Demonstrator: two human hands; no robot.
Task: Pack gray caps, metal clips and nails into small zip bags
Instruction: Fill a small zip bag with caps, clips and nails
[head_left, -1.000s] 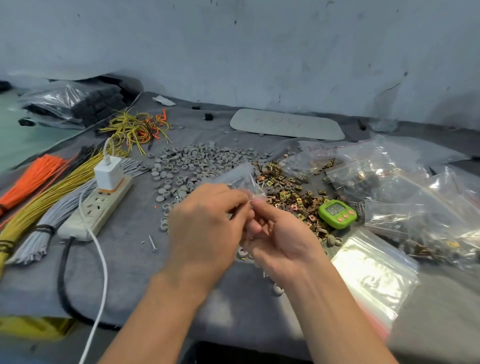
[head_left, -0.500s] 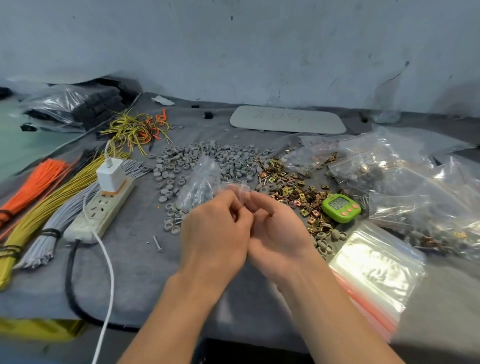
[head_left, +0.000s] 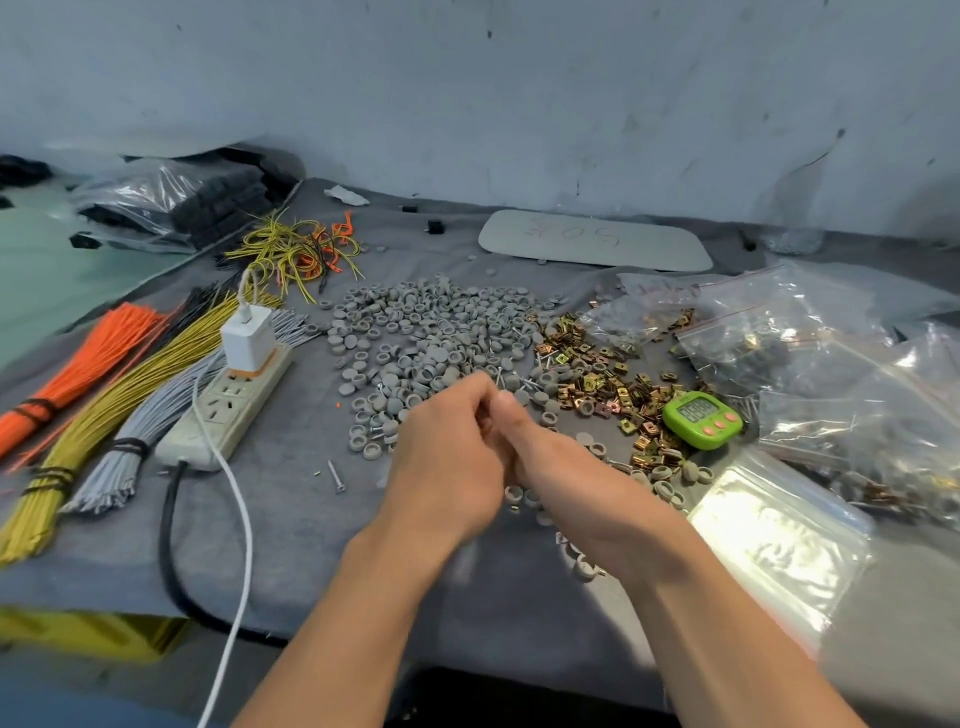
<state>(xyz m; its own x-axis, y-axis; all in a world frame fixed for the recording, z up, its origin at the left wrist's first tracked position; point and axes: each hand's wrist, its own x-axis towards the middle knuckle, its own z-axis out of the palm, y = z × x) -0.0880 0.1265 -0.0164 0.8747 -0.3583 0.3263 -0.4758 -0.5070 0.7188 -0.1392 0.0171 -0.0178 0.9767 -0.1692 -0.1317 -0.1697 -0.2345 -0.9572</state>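
Over grey cloth-covered table (head_left: 291, 545), left hand (head_left: 441, 467) and right hand (head_left: 561, 483) pressed together, fingers curled; cannot tell what they pinch. Small clear zip bag, sticking up above knuckles moment ago, now hidden: likely sealing. Round gray plastic caps (head_left: 415, 332), brass-coloured metal clips (head_left: 597, 374) piled just beyond.

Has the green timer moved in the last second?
No. The green timer sits in the same spot at the right edge of the metal clips, just behind the stack of empty bags.
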